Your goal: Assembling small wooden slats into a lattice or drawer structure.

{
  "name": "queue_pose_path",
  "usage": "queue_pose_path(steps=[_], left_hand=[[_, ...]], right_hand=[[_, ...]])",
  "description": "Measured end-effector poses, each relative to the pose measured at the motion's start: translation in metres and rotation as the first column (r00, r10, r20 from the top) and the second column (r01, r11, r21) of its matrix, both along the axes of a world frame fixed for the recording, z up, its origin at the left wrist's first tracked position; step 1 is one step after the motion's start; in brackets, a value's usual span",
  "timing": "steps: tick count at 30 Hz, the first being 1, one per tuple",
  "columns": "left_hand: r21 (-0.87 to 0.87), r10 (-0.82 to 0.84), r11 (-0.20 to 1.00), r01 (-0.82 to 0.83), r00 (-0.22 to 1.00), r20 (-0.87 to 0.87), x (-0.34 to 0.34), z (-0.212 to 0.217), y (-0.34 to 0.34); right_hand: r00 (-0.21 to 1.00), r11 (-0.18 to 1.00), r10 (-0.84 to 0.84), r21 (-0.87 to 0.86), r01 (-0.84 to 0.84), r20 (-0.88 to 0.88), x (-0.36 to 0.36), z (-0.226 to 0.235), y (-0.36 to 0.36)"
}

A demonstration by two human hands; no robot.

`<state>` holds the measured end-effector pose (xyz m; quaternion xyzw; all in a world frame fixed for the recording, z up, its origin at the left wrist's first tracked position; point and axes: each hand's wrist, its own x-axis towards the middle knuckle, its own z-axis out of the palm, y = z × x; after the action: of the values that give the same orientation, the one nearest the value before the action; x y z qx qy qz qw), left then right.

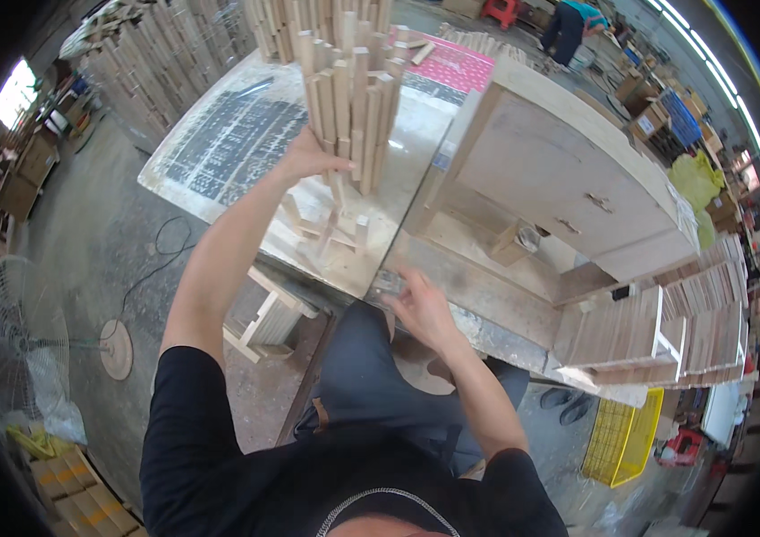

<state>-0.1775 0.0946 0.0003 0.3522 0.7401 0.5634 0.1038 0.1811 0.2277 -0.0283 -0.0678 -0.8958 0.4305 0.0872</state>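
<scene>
A bundle of pale wooden sticks (362,116) stands upright on the table, its ends at uneven heights. My left hand (308,159) is closed around the bundle's lower left side, thumb across the front. The other fingers are partly hidden behind the wood. A few short wooden pieces (360,234) stand and lie just below that hand. My right hand (424,309) is at the table's near edge, beside a small metal part (387,283) of the machine. Its fingers are apart, and I see nothing held in them.
Right of the sticks stands a large wooden cabinet-like machine housing (568,170). Stacked wood strips (617,336) lie at right, above a yellow crate (623,438). At left are a standing fan (22,340) and more upright sticks (156,72). Another person (569,31) bends over far back.
</scene>
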Motion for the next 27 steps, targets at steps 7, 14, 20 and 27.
queue_pose_path(steps=[7, 14, 20, 27], left_hand=[[-0.180, -0.065, 0.978, 0.104, 0.976, 0.209, 0.010, 0.030, 0.021], [-0.228, 0.020, 0.973, 0.043, 0.964, 0.266, -0.038, 0.001, 0.024], [-0.182, 0.454, 0.799, -0.573, 0.774, -0.441, -0.060, 0.002, -0.135], [-0.561, 0.359, 0.638, -0.527, 0.848, -0.389, 0.219, 0.019, -0.234]], right_hand=[[0.941, 0.934, -0.338, 0.116, 0.338, -0.020, 0.165, 0.058, 0.042], [0.669, 0.277, -0.582, 0.661, 0.698, -0.462, 0.313, 0.184, 0.168], [0.837, 0.520, -0.542, 0.750, 0.408, -0.079, 0.338, 0.210, 0.292], [0.808, 0.713, -0.562, 0.600, 0.363, 0.179, 0.392, 0.229, 0.352]])
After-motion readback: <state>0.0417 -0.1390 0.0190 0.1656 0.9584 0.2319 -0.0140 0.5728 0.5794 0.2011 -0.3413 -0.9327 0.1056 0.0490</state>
